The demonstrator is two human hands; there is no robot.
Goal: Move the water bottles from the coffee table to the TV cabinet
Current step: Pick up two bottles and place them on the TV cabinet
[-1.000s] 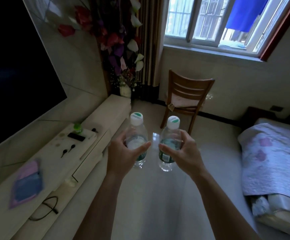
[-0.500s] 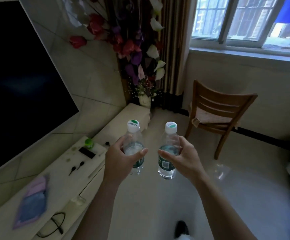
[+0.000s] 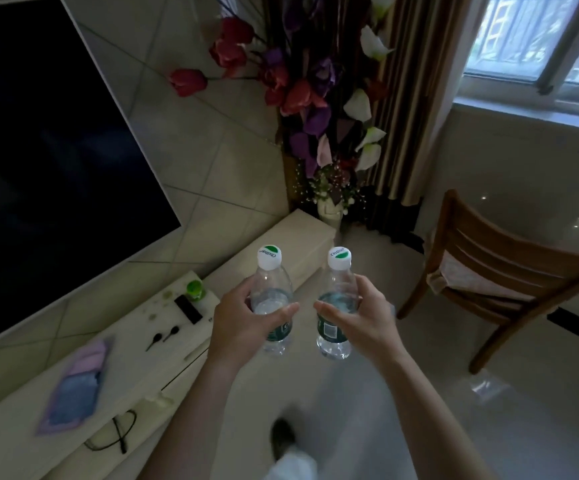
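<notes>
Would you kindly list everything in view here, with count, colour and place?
left water bottle: 1, clear, white-green cap, upright in left hand
right water bottle: 1, clear, white-green cap, upright in right hand
TV: 1, black, upper left
TV cabinet: 1, cream, below the TV
green object: 1, green, on cabinet top
black box: 1, black, beside the green object
pouch: 1, pink-blue, on cabinet, nearer end
cable: 1, black, on cabinet, nearest end
flowers: 1 bunch, red, purple, white, far corner
curtain: 1, brown, beside window
chair: 1, brown wood, far right
shoe: 1, dark, bottom centre
left hand: 1, grips left water bottle
right hand: 1, grips right water bottle
</notes>
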